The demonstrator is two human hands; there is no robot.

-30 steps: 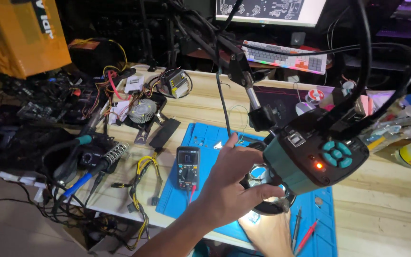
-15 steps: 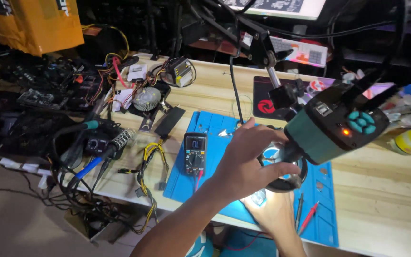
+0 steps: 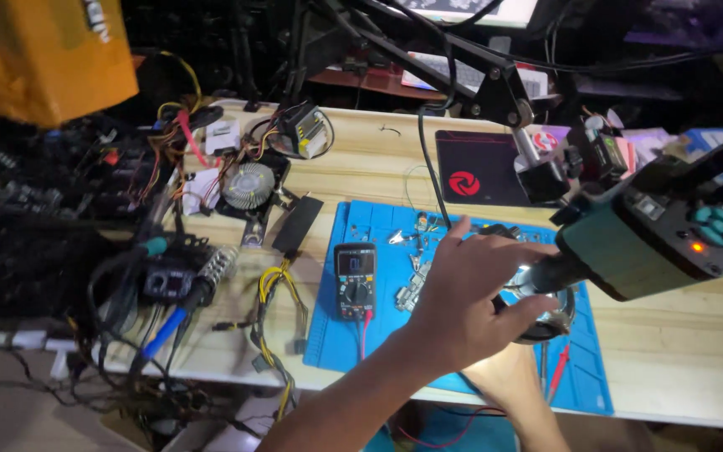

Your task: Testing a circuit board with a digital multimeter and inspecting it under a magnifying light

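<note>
The left hand [image 3: 470, 301] reaches in from the near edge of the desk [image 3: 679, 351] and curls loosely around the lower barrel and ring light [image 3: 546, 314] of a teal-bodied camera microscope [image 3: 654, 243], thumb under the ring and fingers spread over its top, a light grasp rather than a closed fist; the microscope hangs on a black boom arm [image 3: 428, 50] above the right half of a blue work mat [image 3: 378, 335]; the right hand [image 3: 508, 381] lies just under the left, near the mat's near edge, mostly hidden, so whether it is open or holding anything cannot be told; on the mat's left part lies a small dark multimeter [image 3: 355, 280] with a red lead running toward the near edge, and small metal parts [image 3: 416, 268] lie scattered between it and the hands; a red-tipped probe [image 3: 558, 377] lies at the mat's near right corner; beyond the mat a black pad with a red emblem [image 3: 470, 167] sits toward the far edge; at the desk's left end lie a cooling fan [image 3: 247, 186], yellow wires [image 3: 282, 285] and a blue-handled tool [image 3: 165, 322].
</note>
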